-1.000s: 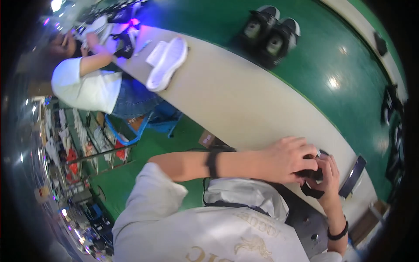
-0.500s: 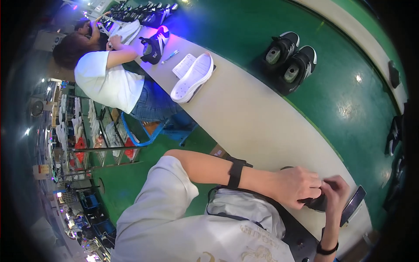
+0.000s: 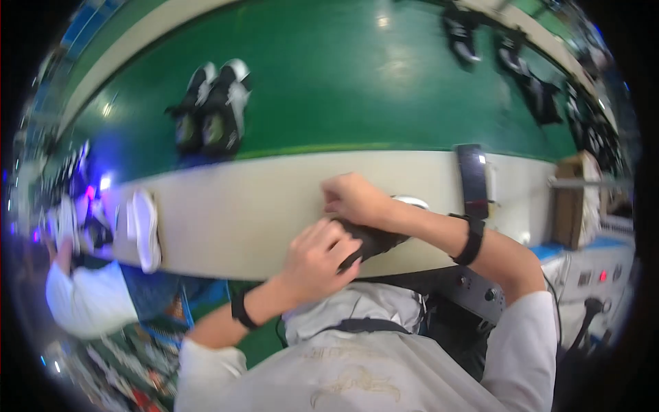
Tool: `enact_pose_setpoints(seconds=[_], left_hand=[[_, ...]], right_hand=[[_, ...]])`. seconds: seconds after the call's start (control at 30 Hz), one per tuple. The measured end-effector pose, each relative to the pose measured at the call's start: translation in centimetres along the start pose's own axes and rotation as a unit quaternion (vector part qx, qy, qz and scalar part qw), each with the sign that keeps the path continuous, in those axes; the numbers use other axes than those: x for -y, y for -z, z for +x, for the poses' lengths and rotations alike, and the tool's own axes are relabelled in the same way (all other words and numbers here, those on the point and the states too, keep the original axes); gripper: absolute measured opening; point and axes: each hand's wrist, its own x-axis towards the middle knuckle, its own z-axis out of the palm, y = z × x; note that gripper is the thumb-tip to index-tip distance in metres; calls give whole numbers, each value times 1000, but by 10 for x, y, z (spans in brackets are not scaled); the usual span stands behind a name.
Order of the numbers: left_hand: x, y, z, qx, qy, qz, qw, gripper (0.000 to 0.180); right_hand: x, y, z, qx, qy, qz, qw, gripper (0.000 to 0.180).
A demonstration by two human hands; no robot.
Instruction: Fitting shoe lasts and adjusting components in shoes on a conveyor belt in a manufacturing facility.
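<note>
A black shoe (image 3: 376,243) with a white edge at its far right end lies on the near part of the pale table, partly hidden under my hands and right forearm. My left hand (image 3: 319,255) is closed round the dark near-left end of the shoe, fingers curled over it. Just above it, my right hand (image 3: 357,199) reaches across the shoe with its fingers bent inward; whatever they hold, if anything, is hidden. Both hands are slightly blurred.
The pale table (image 3: 268,199) runs left to right. On it are a white shoe sole (image 3: 145,232) at left and a dark phone-like device (image 3: 472,180) at right. A pair of black-and-white shoes (image 3: 214,113) stands on the green surface beyond. A seated person (image 3: 89,295) works at far left.
My view has swung to the right, so the sole and co-worker now appear farther left. My right hand has moved across the shoe, and my left hand stays at it.
</note>
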Motion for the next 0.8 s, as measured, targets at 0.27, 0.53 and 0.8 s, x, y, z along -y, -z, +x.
enact_pose_setpoints(seconds=[0.27,0.53,0.8], left_hand=[[24,-8,55,-151,174,118,966,27],[133,-22,175,-218,289,224,905,31],[141,-36,156,-227,224,203,926,46]], right_hand=[[-105,206,-41,-377,-80,-154,910,39],[-256,310,3,-396,-168,-303,850,67],[-380,418,45,-419,-134,-321,838,69]])
